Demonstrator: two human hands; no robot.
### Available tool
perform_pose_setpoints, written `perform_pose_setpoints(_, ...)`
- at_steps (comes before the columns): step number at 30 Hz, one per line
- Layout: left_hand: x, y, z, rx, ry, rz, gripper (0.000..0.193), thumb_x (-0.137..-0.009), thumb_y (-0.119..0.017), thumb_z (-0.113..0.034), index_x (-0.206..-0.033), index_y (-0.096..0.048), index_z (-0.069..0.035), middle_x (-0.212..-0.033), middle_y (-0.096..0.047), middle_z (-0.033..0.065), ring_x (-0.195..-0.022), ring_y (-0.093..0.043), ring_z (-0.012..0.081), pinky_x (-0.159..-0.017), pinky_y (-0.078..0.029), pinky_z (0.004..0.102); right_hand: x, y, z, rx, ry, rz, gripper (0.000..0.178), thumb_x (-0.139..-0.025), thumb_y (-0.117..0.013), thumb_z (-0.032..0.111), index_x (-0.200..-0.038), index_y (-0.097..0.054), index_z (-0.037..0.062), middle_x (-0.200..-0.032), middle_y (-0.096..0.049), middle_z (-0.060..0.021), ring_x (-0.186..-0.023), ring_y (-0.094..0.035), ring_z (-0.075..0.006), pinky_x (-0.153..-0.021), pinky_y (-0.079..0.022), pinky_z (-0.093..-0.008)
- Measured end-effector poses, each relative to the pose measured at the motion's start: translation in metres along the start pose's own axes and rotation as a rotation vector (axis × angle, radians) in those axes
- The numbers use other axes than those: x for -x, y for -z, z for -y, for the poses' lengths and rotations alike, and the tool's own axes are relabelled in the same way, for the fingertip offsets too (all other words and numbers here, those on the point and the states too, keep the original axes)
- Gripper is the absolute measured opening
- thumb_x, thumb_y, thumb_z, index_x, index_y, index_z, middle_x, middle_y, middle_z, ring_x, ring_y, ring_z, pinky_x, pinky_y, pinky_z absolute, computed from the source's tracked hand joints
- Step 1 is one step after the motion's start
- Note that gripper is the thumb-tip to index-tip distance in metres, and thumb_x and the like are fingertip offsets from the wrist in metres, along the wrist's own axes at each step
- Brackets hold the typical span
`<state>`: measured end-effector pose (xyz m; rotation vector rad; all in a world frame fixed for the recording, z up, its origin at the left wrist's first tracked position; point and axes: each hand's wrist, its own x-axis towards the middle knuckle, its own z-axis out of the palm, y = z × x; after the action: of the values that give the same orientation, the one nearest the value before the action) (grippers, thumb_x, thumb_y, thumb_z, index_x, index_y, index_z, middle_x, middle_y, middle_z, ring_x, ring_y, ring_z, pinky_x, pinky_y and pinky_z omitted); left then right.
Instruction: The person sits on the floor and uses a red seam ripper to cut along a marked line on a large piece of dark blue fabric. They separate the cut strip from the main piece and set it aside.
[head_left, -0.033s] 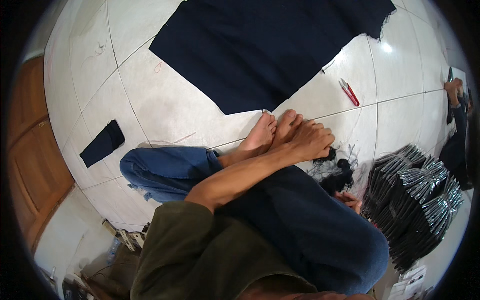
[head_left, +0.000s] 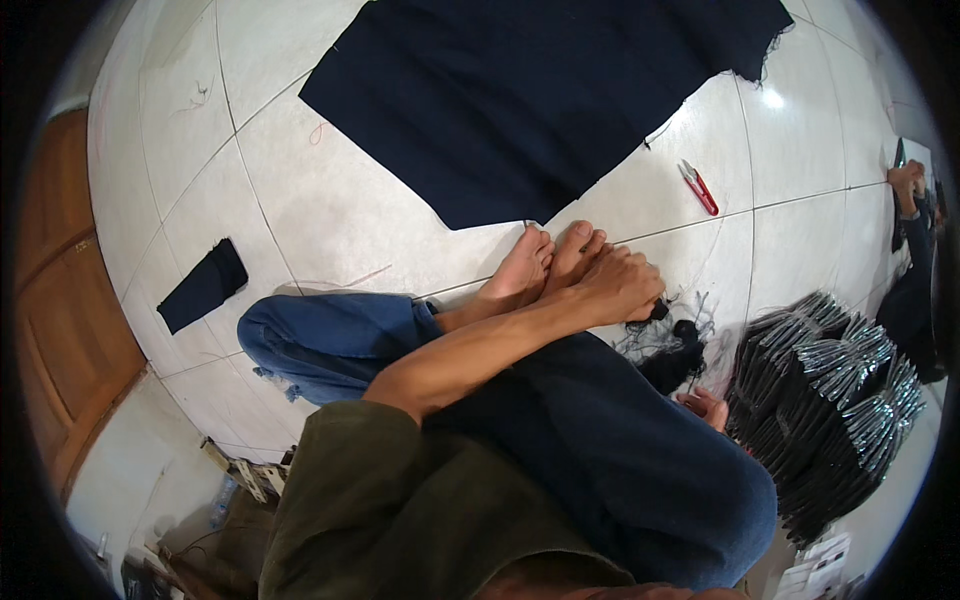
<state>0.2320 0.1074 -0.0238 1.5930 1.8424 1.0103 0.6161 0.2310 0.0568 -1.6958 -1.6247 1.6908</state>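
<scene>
My left hand (head_left: 618,285) is closed, knuckles up, beside my bare feet. Below its fingertips lies a tangle of black thread (head_left: 672,365) on the tiles; what the fingers hold, if anything, is hidden. Past my bent knee only the fingers of my right hand (head_left: 706,408) show, curled, next to the thread; the knee hides the rest, and I cannot make out anything in them. A large dark navy cloth piece (head_left: 520,110) is spread flat ahead of my feet. To its right lie red-handled thread snips (head_left: 700,188).
Bundles of black strips with shiny silver ends (head_left: 830,410) are stacked at the right. A small folded dark cloth piece (head_left: 205,287) lies at the left, near a wooden door (head_left: 75,300). At the far right edge another person's hand (head_left: 907,178) shows.
My left hand has shifted slightly to the left, staying closed. The fingers of my right hand have moved a little right and down. The cloth and snips stay put.
</scene>
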Motion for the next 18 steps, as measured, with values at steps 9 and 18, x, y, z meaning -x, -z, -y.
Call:
perform_pose_setpoints(9, 0.034, 0.009, -0.019, -0.173, -0.122, -0.103, 0.027, -0.076, -0.079, -0.033, -0.09, -0.079, -0.01, -0.103, -0.071, 0.0069, -0.12, -0.059, 0.0315, -0.101, -0.046, 0.0477, -0.084, -0.121, 0.159, 0.719, 0.801, -0.56, 0.027, -0.098, -0.069, 0.011, -0.124, -0.067, 0.0006, -0.104, -0.072, -0.0103, -0.076, -0.063, -0.0149, -0.067, -0.051, -0.0279)
perform_pose_setpoints(18, 0.028, 0.112, 0.047, -0.152, 0.052, -0.51, 0.024, -0.092, -0.071, -0.03, -0.105, -0.077, -0.012, -0.122, -0.071, 0.0071, -0.121, -0.061, 0.0336, -0.114, -0.035, 0.0495, -0.166, -0.268, 0.224, 1.038, 1.077, 0.075, 0.027, -0.093, -0.063, 0.007, -0.119, -0.068, 0.0096, -0.109, -0.072, -0.0129, -0.104, -0.069, -0.0341, -0.089, -0.054, -0.0432)
